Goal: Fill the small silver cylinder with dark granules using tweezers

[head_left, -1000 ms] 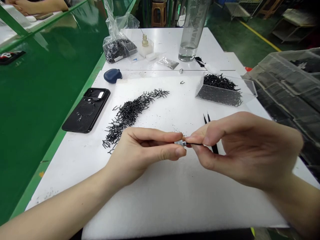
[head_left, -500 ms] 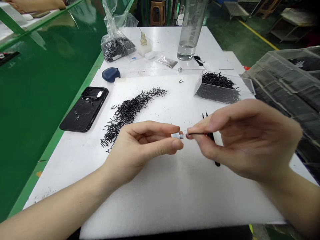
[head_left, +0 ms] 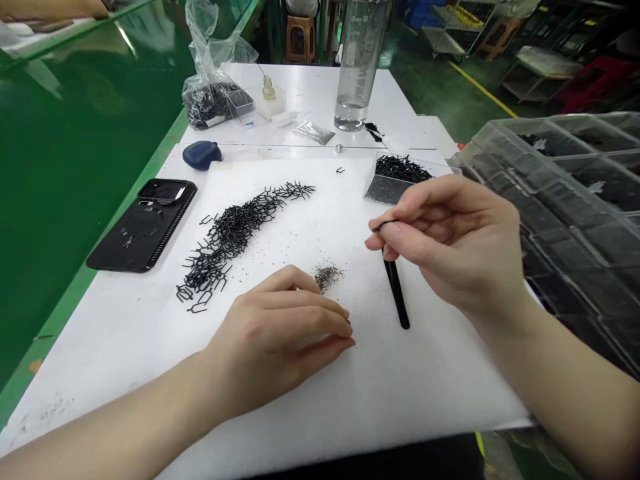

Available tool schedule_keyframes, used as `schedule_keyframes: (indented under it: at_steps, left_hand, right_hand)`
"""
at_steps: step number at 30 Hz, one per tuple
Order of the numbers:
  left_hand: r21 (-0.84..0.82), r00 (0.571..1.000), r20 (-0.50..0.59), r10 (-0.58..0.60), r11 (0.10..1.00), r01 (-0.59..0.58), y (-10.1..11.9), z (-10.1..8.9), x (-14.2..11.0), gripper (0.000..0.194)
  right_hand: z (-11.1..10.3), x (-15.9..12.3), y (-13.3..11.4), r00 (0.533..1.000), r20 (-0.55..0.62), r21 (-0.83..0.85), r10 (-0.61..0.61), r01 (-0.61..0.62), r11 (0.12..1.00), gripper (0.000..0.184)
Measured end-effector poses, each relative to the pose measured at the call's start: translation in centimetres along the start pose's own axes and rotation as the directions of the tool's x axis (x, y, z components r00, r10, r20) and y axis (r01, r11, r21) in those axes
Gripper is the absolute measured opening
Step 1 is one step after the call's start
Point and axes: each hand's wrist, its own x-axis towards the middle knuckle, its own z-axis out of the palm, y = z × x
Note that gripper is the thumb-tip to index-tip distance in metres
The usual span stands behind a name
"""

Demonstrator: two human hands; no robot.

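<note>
We looked down at a long green workbench (head_left: 70,220) and a white table with a white foam sheet (head_left: 400,393) on it. A clear plastic tray with many small rooms (head_left: 565,200) stood to the right. Far ahead stood a tall clear water bottle (head_left: 357,67). On the foam lay a big, long pile of black wire clips (head_left: 230,233), and a phone in a black case (head_left: 143,227) lay just past the foam on the left.

Our right hand (head_left: 450,247) was up over the foam. Its thumb and first finger pinched a tiny black wire clip (head_left: 383,225) at their tips. Black tweezers (head_left: 397,293) hung down below those fingers. Our left hand (head_left: 273,340) rested low, with its fingers curled and close together. We could not tell if they held anything. A small heap of grey specks (head_left: 327,277) lay just past them.

The tiny clip could slip if the pinch went soft. It could get lost in the black pile. A quick move left could push the specks or the pile. The plastic tray was near our right side, so a wide swing could bump it. There was foam to move on between the hands and toward the near edge.
</note>
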Motion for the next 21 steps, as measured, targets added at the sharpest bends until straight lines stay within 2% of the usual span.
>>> schedule_keyframes:
  at_steps: [5, 8, 11, 13, 16, 21]
  left_hand:
    - [0.115, 0.999, 0.013, -0.031, 0.993, 0.03, 0.0, 0.1, -0.1, 0.009]
    - [0.121, 0.996, -0.071, -0.044, 0.991, 0.053, 0.5, -0.1, -0.2, 0.012]
    - [0.056, 0.975, -0.212, -0.061, 0.996, 0.075, 0.8, -0.2, -0.5, 0.039]
    - [-0.034, 0.962, -0.262, -0.074, 0.997, 0.068, 0.8, -0.1, -0.8, 0.06]
    - [-0.129, 0.967, -0.243, -0.08, 0.99, 0.05, 0.6, 0.0, -1.1, 0.074]
    - [-0.179, 0.978, -0.191, -0.084, 0.983, 0.05, 0.6, -0.1, -1.0, 0.077]
  right_hand:
    - [0.0, -0.1, 0.1, 0.996, 0.054, -0.03, -0.074, 0.075, 0.997, 0.038]
    - [0.1, -0.2, 0.0, 0.984, 0.072, -0.056, -0.162, 0.166, 0.985, 0.045]
    - [0.3, -0.4, -0.2, 0.965, 0.072, -0.108, -0.251, 0.258, 0.96, 0.053]
    - [0.5, -0.6, -0.2, 0.958, 0.07, -0.132, -0.277, 0.284, 0.95, 0.054]
    - [0.7, -0.8, 0.0, 0.953, 0.079, -0.124, -0.293, 0.301, 0.946, 0.053]
    - [0.7, -0.8, 0.3, 0.938, 0.099, -0.124, -0.333, 0.343, 0.931, 0.047]
